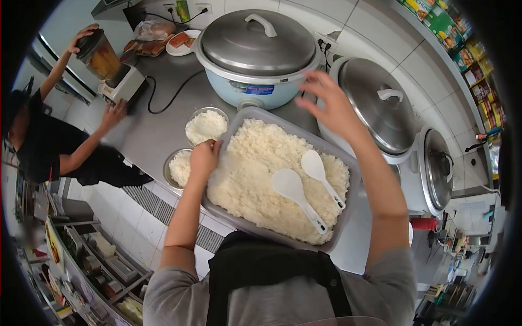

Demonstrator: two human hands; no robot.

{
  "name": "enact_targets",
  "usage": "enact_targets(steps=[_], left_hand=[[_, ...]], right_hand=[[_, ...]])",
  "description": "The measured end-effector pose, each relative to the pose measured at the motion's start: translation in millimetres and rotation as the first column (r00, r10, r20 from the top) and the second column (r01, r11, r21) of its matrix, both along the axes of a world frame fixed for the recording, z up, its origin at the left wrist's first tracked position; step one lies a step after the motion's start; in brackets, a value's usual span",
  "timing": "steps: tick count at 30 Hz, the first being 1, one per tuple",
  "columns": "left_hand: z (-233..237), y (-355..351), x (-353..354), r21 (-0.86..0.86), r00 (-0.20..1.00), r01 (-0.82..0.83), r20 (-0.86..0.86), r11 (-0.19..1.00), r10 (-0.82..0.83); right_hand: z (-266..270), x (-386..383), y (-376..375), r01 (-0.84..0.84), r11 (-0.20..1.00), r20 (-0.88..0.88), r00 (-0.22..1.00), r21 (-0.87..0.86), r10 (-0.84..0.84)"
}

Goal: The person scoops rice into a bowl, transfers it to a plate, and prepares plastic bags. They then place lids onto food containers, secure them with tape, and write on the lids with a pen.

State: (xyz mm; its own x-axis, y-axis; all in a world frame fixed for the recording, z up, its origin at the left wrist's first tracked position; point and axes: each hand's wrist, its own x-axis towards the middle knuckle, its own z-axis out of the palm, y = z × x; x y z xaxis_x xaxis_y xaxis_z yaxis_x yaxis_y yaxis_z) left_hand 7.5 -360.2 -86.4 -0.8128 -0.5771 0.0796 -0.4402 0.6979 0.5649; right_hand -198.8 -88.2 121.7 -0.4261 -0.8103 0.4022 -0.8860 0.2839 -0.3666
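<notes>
A grey plastic tub (348, 217) full of cooked white rice (250, 179) lies in front of me. Two white rice paddles (291, 187) rest on the rice, handles toward the near right corner. My left hand (204, 157) has its fingers closed on the tub's left rim. Raised above the tub's far right side, my right hand (330, 103) is empty with fingers apart, near a light blue rice cooker (266, 98) topped by a steel lid (258, 43). Left of the tub stand two metal bowls of rice, a farther bowl (206, 126) and a nearer bowl (178, 168) partly behind my left arm.
Two more lidded cookers, a large cooker (375, 103) and a smaller cooker (435, 168), stand along the wall at right. At left, a person (54, 130) has hands on a blender (106, 65). A black cord (168, 103) curls over the steel counter (138, 122).
</notes>
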Motion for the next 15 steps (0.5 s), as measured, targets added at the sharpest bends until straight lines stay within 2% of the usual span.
enact_targets(steps=[1, 3, 5, 8, 11, 15], left_hand=[[-18, -7, -10, -0.061, 1.0, -0.017, -0.012, 0.998, 0.016], [-16, -1, -23, -0.092, 0.998, -0.056, 0.008, 0.994, 0.057], [-18, 1, -29, -0.128, 0.997, -0.067, 0.032, 0.989, 0.071], [-23, 0, -25, -0.141, 0.997, -0.065, 0.027, 0.988, 0.07], [-13, -1, -25, -0.065, 0.994, -0.089, 0.061, 0.994, 0.093], [-13, -3, -25, -0.056, 0.995, -0.094, 0.036, 0.994, 0.096]], right_hand=[[-10, -32, -42, -0.054, 0.995, -0.126, 0.991, -0.089, 0.043], [-20, -83, -120, 0.03, 0.987, -0.144, 0.988, -0.155, -0.053], [-36, -131, -184, 0.22, 0.955, -0.14, 0.958, -0.201, -0.25], [-51, -193, -247, 0.518, 0.846, -0.12, 0.839, -0.129, -0.531], [-40, -235, -278, 0.517, 0.855, 0.025, 0.855, 0.044, -0.518], [-21, -253, -280, 0.452, 0.871, -0.049, 0.891, 0.193, -0.451]])
